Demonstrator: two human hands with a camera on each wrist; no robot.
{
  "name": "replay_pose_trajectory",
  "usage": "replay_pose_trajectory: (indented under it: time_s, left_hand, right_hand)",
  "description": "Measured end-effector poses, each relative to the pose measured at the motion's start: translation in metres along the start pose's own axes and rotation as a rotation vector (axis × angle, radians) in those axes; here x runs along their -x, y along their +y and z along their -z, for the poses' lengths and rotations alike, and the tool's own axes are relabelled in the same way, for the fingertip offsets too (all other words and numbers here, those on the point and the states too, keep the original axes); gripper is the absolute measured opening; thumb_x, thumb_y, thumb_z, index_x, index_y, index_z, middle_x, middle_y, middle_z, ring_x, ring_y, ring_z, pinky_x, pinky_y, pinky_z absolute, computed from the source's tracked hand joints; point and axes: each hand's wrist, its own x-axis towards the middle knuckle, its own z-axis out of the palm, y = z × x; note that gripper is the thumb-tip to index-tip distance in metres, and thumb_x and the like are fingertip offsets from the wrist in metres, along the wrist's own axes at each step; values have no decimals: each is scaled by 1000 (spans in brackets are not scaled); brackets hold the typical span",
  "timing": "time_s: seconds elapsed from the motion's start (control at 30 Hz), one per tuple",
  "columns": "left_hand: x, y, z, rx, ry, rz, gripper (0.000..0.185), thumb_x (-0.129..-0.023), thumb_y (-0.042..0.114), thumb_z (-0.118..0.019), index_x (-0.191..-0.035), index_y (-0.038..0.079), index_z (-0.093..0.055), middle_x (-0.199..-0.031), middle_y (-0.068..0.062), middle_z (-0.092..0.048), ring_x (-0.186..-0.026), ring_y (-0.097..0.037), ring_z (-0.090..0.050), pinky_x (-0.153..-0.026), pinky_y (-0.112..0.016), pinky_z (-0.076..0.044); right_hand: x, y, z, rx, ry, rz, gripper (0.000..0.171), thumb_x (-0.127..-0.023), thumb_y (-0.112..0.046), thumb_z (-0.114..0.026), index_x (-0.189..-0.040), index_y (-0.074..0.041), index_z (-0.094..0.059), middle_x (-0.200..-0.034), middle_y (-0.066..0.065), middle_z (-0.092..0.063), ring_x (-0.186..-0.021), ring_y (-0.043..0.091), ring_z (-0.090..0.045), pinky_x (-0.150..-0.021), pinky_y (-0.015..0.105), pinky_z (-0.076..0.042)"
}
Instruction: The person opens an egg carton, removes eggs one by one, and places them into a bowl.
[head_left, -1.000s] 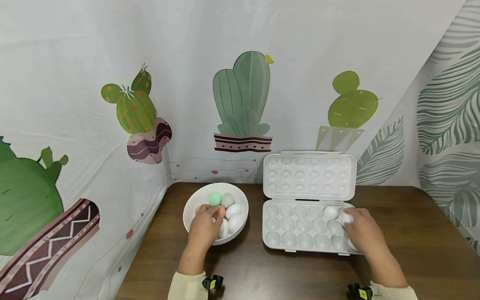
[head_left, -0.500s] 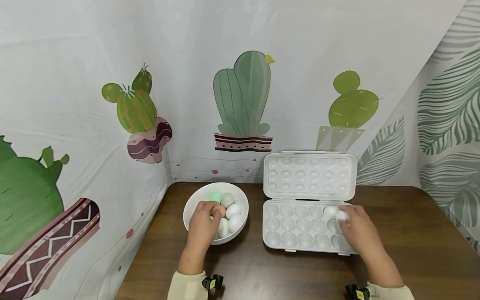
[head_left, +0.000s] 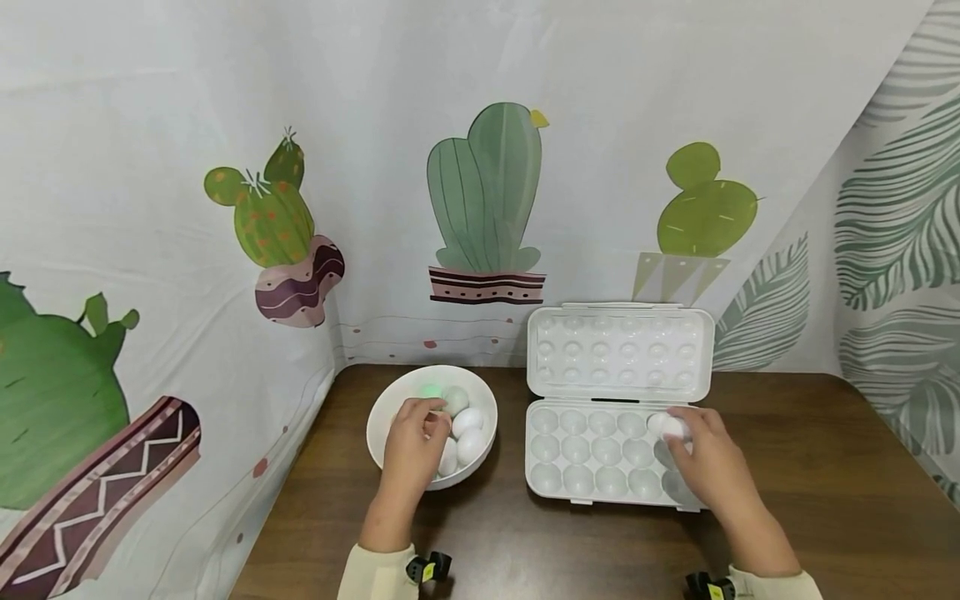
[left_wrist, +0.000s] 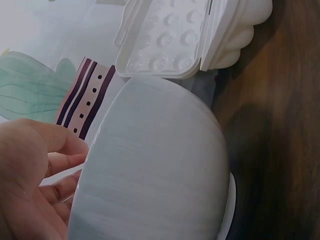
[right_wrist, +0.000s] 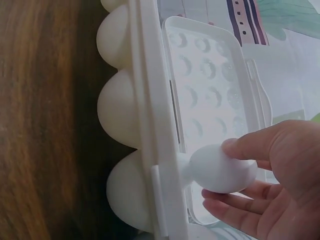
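A white egg [head_left: 672, 427] is pinched between thumb and fingertips of the right hand [head_left: 708, 467], held just above the far right cups of the open egg tray [head_left: 600, 467]. Beside it in the tray, another white egg [head_left: 657, 423] is partly hidden. The left hand [head_left: 412, 446] is dipped into the white bowl [head_left: 390, 408], fingers curled among the eggs; whether one is gripped cannot be told. Both rest on the dark wooden surface [head_left: 825, 500].
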Motion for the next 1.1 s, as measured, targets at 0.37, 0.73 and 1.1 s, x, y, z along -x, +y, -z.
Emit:
replay_pose_trajectory:
  time_s: [0.37,0.73,1.1]
  left_hand:
    - [4,13,-6,57,-19,-69,22,-90,8,-66,-111,8,-73,-104,-8,-66,-86,-16,-67,-78,-30,-60]
    - [8,23,-12,45,-66,-90,22,-91,12,-68,-112,8,-73,-107,-4,-66,-90,-21,-67,-76,-30,-56]
    - [11,23,-21,66,-72,-125,21,-90,11,-68,-110,10,-74,-106,-2,-69,-91,-16,-66,-79,-38,-57]
  right_hand:
    - [-1,-9,-5,-59,31,80,40,-91,-9,-70,-129,-3,-62,-125,24,-54,-101,40,-63,-85,57,-51]
    - [1,-14,-14,-65,137,237,42,-85,-5,-76,-126,-5,-63,-119,15,-59,-100,32,-63,-82,40,-47]
    - [3,-24,-19,-145,141,295,42,-86,-3,-75,-126,-9,-64,-122,9,-60,-109,24,-59,-92,10,-37]
